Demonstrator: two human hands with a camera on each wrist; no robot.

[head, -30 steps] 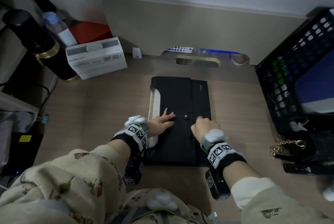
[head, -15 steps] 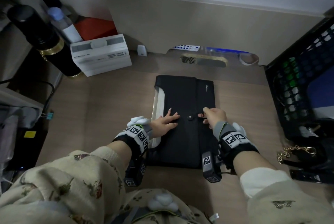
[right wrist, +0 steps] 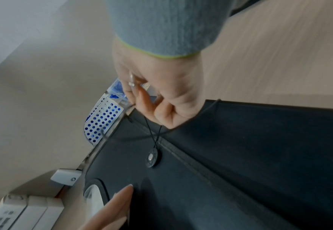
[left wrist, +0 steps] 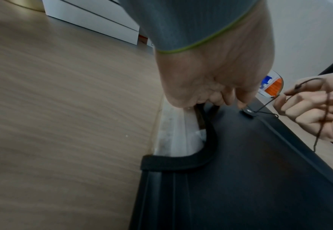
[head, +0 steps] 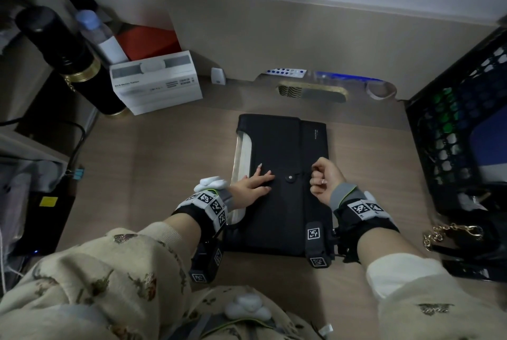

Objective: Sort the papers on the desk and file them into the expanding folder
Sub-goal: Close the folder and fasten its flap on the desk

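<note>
A black expanding folder (head: 279,147) lies flat in the middle of the wooden desk (head: 170,153), its flap closed. White papers (head: 242,153) show at its left opening (left wrist: 173,137). My left hand (head: 253,182) presses flat on the flap with straight fingers, just left of the round button (head: 290,178). My right hand (head: 323,178) pinches the thin black closure string (right wrist: 154,133), which runs to the button (right wrist: 152,157). In the left wrist view the string (left wrist: 264,107) stretches from the button (left wrist: 247,111) to my right hand (left wrist: 307,107).
A white box (head: 155,81), a black flask (head: 65,57), a water bottle (head: 98,35) and a red box (head: 148,40) stand at the back left. A black mesh crate (head: 461,125) fills the right side. A gold chain (head: 450,231) lies at the right edge.
My right hand moved from the folder's lower right up to the button, took the string, and has turned palm up while pulling it rightward. The left hand stays pressed on the flap.
</note>
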